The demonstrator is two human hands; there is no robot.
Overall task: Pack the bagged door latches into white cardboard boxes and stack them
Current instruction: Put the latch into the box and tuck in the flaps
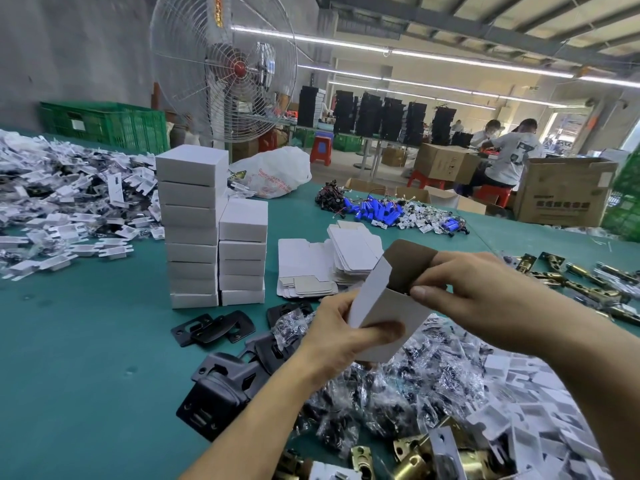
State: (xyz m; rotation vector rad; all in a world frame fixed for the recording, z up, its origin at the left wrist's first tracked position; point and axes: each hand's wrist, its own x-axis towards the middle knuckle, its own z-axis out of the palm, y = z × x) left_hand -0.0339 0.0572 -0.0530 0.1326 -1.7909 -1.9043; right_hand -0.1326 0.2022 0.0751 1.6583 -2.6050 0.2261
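Note:
I hold a white cardboard box upright above the table, its brown-lined top flap standing open. My left hand grips the box's lower part, thumb across the front face. My right hand pinches the box's upper rim at the opening. What lies inside the box is hidden. Two stacks of closed white boxes stand on the green table to the left. Flat unfolded box blanks lie behind the box. Bagged brass latches lie at the right, and more brass latches sit near the front edge.
Black strike plates and small screw bags lie under my hands. White card inserts are heaped at the left, and others at the right. Blue batteries with wires, a plastic bag and a large fan stand farther back.

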